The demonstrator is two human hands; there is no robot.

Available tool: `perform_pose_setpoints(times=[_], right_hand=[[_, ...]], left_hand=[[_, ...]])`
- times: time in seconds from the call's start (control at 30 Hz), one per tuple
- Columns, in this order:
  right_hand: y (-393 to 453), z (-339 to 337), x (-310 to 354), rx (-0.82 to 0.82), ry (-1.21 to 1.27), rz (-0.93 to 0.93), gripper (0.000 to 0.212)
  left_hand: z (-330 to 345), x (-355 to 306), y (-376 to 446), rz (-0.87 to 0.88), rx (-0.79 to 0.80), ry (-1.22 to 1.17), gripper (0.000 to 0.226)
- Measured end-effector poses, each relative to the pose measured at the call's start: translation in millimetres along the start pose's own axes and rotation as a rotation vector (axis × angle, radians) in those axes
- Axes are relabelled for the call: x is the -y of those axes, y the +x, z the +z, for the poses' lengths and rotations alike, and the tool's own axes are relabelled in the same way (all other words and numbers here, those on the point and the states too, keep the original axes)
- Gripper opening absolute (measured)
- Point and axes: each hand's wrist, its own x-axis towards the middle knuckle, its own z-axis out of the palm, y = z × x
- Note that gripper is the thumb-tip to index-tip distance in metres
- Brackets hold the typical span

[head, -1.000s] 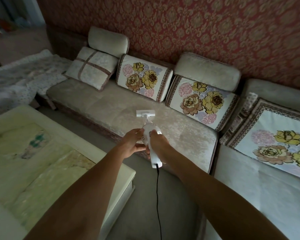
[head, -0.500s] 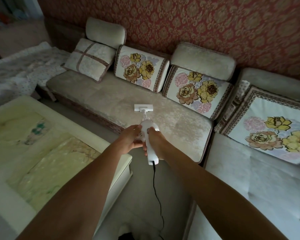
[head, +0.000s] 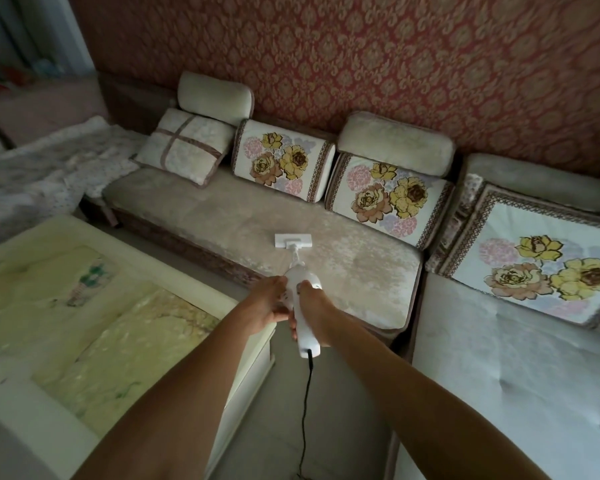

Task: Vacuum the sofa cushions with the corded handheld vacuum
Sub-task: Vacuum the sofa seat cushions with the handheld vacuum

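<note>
A white handheld vacuum (head: 303,320) points away from me, its flat white nozzle head (head: 292,240) resting on the beige sofa seat cushion (head: 368,282). My right hand (head: 314,315) grips the vacuum's handle from the right. My left hand (head: 265,301) is closed on the vacuum's body from the left. The black cord (head: 305,410) hangs from the handle's rear end down toward the floor. A second pale seat cushion (head: 499,393) lies to the right.
Floral back cushions (head: 281,161) and plain bolsters (head: 395,143) line the red patterned wall. A cream coffee table (head: 94,341) with a green marbled top stands close on the left, leaving a narrow floor strip (head: 274,410). A blanket-covered seat (head: 39,174) is at far left.
The nozzle sits slightly nearer the cushion's front than a second ago; both hands keep their grip. My head view has shifted, first down, then back up.
</note>
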Motion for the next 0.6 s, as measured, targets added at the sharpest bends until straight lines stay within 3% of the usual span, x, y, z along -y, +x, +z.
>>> perform_pose_setpoints(times=[0.3,0.6], right_hand=[[-28,42,-31,-0.043,0.021,0.011,0.045],[-9,30,-26,-0.036,0.046,-0.007,0.042]], left_hand=[[-37,20,-39,-0.006,0.028,-0.076,0.02],[-32,21,-17,0.0,0.029,-0.081,0.028]])
